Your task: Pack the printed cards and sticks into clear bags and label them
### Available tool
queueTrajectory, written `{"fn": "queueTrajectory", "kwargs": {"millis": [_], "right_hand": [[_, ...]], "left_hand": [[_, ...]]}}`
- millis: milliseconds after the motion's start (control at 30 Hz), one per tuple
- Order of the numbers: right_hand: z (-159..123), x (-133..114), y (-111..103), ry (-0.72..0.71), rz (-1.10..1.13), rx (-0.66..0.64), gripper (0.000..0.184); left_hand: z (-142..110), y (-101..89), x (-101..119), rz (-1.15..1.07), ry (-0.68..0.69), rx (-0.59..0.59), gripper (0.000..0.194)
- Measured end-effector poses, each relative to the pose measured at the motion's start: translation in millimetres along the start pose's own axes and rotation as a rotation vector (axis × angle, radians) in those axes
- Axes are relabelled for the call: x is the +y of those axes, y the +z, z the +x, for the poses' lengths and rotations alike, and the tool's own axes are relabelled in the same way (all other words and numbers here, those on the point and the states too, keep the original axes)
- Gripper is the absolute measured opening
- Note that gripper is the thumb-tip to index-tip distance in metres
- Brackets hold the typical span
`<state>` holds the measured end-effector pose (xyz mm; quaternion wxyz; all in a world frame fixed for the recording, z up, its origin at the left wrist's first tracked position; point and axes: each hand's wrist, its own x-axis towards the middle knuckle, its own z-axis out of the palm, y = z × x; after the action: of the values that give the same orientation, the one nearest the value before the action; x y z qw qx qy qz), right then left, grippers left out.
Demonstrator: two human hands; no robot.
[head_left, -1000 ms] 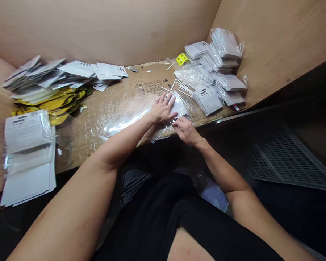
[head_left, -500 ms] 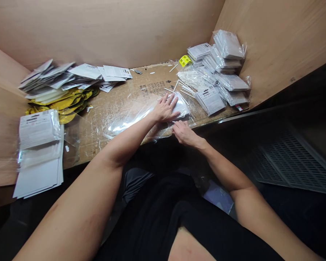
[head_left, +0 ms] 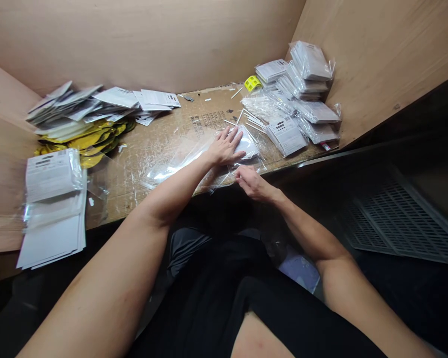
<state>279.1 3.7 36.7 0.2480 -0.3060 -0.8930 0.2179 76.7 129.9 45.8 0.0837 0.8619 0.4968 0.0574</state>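
Observation:
My left hand (head_left: 227,146) lies flat with fingers spread on a white card packet (head_left: 249,144) in clear plastic, near the front edge of the bench. Clear plastic bags (head_left: 171,166) spread out under my left forearm. Just below the packet, at the bench edge, my right hand (head_left: 251,180) is closed, its fingers curled against the edge of the plastic. Whatever lies between those fingers is hidden. Thin white sticks (head_left: 254,122) lie loose beyond the packet, beside a printed card packet (head_left: 285,136).
Bagged packets (head_left: 309,62) are piled at the right wall, with a yellow sticker strip (head_left: 252,83) beside them. Printed cards (head_left: 117,97) and gold foil pieces (head_left: 104,136) lie at the left. A card stack (head_left: 54,214) overhangs the front edge. A plastic crate (head_left: 406,219) stands below right.
My right hand has shifted slightly and its fingers look more tightly curled. My left hand stays pressed on the packet. The whole view has moved a little.

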Motion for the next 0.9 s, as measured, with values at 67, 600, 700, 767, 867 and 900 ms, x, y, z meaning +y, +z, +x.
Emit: {"fn": "queueTrajectory", "kwargs": {"millis": [67,600,700,767,867,900], "right_hand": [[-28.8,-15.3,-3.4,0.051,0.166,0.089,0.015],[30.9,25.6,-0.4,0.017,-0.304,-0.178,0.018],[26.9,23.0,1.7,-0.019,-0.428,-0.188,0.024],[5.9,19.9,6.2,-0.028,-0.468,-0.162,0.024],[-61.9,14.0,17.4,0.054,-0.466,-0.127,0.021],[-91.1,12.2,20.1,0.103,-0.456,-0.124,0.019]], "left_hand": [[1.6,-0.3,-1.5,-0.009,0.01,-0.011,0.093],[8.3,12.9,-0.5,-0.006,0.054,0.053,0.092],[8.2,12.2,-1.0,-0.014,0.049,0.051,0.091],[7.1,8.6,-0.4,-0.02,0.05,0.04,0.091],[4.5,1.4,0.8,-0.022,0.079,0.02,0.091],[3.4,-0.8,1.3,-0.026,0.093,0.007,0.092]]}}
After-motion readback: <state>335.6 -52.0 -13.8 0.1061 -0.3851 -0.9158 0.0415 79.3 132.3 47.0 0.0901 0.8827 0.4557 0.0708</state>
